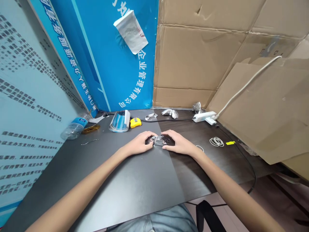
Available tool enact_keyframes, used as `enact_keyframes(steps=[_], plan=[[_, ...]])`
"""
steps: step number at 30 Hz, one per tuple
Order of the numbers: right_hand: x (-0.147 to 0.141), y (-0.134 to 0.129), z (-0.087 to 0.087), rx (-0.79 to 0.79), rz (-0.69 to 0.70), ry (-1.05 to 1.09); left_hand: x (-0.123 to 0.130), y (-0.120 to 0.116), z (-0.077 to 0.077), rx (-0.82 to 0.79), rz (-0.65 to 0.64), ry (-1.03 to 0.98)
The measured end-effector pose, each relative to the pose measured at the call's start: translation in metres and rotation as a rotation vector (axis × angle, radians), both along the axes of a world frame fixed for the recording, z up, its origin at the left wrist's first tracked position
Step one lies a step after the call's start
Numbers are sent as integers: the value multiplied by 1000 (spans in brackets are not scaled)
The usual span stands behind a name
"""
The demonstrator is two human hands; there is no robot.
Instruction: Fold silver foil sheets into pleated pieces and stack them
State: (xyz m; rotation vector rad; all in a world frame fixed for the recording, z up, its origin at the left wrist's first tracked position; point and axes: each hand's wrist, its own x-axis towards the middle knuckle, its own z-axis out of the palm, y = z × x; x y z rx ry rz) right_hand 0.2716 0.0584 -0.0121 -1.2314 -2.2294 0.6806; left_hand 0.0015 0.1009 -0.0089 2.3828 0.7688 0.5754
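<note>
A small bundle of shiny silver strips [159, 139] lies between my hands over the table, with a thin white band across it left of its middle. My left hand [142, 142] curls around the left end, thumb at the near side and fingers at the far side. Around the right end, my right hand [177, 142] is closed in the same way. The fingers hide part of both ends. A single white rubber band [200, 148] lies beside my right wrist, partly covered. Farther right is a loose pile of white rubber bands [216, 141].
Along the back are silver bundles [170, 112], a yellow tape measure [135, 122], a curled blue-and-white sheet [120, 121] and a white power strip [204, 116]. A plastic bottle [75, 126] lies left. A black cable [243, 154] crosses the right side. Cardboard [188, 58] and blue panels [116, 64] wall the table.
</note>
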Motion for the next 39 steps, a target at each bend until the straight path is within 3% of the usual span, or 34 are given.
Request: enact_keyframes(steps=[5,8,12,17,22,28,39], plan=[[-8,-3,-2,68,0,-36,4,-7,-2,112,115,178],[-17,-7,-1,93,-18,-100,9,-10,-5,90,193,289],[-28,-11,-2,181,-47,-212,16,-12,-5,54,157,330],[-32,-7,-5,190,-44,-240,13,-12,-3,26,21,311],[-22,-10,-1,123,-81,-200,5,-9,0,127,91,256],[-18,-15,2,157,-16,-215,6,-10,7,264,94,266],[-31,-14,3,195,17,-274,8,-7,12,135,-20,159]])
